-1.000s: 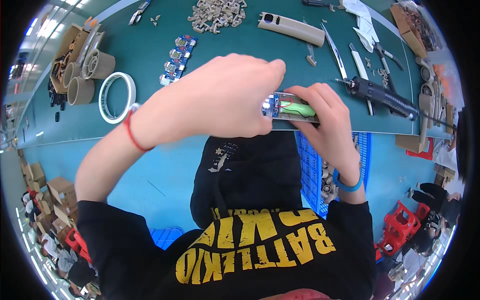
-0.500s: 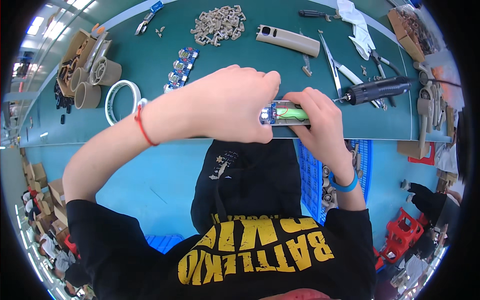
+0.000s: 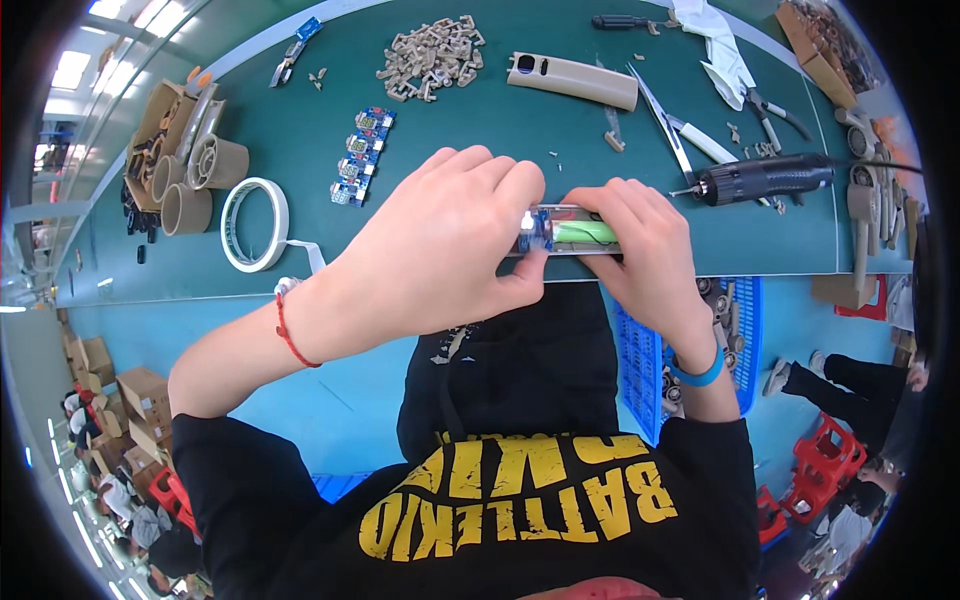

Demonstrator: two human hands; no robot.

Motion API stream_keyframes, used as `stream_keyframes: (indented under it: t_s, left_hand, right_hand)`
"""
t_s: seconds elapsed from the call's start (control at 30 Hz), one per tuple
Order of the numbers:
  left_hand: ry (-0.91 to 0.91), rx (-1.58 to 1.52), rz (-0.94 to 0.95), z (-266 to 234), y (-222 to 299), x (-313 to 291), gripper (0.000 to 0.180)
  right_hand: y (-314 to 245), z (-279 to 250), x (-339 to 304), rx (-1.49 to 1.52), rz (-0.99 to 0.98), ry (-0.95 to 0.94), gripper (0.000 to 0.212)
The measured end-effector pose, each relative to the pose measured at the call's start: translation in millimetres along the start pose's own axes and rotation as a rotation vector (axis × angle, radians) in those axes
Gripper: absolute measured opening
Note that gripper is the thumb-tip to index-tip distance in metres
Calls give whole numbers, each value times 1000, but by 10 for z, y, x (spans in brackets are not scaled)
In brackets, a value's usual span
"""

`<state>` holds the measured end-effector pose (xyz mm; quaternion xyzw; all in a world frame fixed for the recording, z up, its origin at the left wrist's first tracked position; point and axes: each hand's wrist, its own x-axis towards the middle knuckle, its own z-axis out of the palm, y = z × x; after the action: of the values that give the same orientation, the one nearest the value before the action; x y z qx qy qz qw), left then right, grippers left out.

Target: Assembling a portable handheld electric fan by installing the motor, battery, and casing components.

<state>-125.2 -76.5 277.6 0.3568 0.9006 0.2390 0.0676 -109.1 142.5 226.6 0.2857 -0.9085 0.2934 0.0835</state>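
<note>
Between my two hands, over the table's near edge, lies a beige handle half-shell (image 3: 570, 250) with a green battery (image 3: 585, 232) inside. A small blue circuit board (image 3: 534, 231) sits at its left end, beside the battery. My left hand (image 3: 450, 235) is closed around that end, thumb below and fingers above; its palm side is hidden. The other end is gripped by my right hand (image 3: 642, 240), fingers along the top edge and thumb beneath. Farther back rests a second long beige shell (image 3: 572, 80). Several blue circuit boards (image 3: 361, 157) stand in a row left of it.
A black electric screwdriver (image 3: 765, 180) lies right of my hands, near scissors (image 3: 665, 125), pliers (image 3: 775, 118) and a white glove (image 3: 718, 50). At left are a roll of white tape (image 3: 232, 222) and beige cylinders (image 3: 187, 210). Small beige parts (image 3: 430, 60) are heaped at the back.
My left wrist and forearm have dropped nearer to me, and the left hand is tilted differently on the shell. My right hand keeps its grip. The view has shifted slightly.
</note>
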Motion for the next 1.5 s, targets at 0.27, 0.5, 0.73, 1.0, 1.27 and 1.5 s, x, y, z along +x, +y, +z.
stream_keyframes:
  t_s: [0.27, 0.5, 0.73, 1.0, 1.27, 1.5]
  left_hand:
    - [9, -16, 48, -27, -21, 24, 34]
    - [-45, -38, 5, -92, -13, 31, 33]
    - [-89, -42, -19, -135, -13, 65, 33]
    - [-39, -66, 29, -124, -13, 74, 33]
    - [-127, -59, -92, -168, 41, 78, 30]
    - [-117, -48, -119, -195, 114, 80, 28]
  right_hand:
    - [24, -12, -5, -25, -6, -42, 38]
    - [14, 4, -9, -20, -4, -59, 39]
    - [15, 11, 2, 13, -14, -21, 38]
    - [12, -17, 18, 7, -17, -18, 38]
    - [2, -9, -12, -17, -10, -48, 39]
    - [-7, -13, -8, -10, -26, -55, 41]
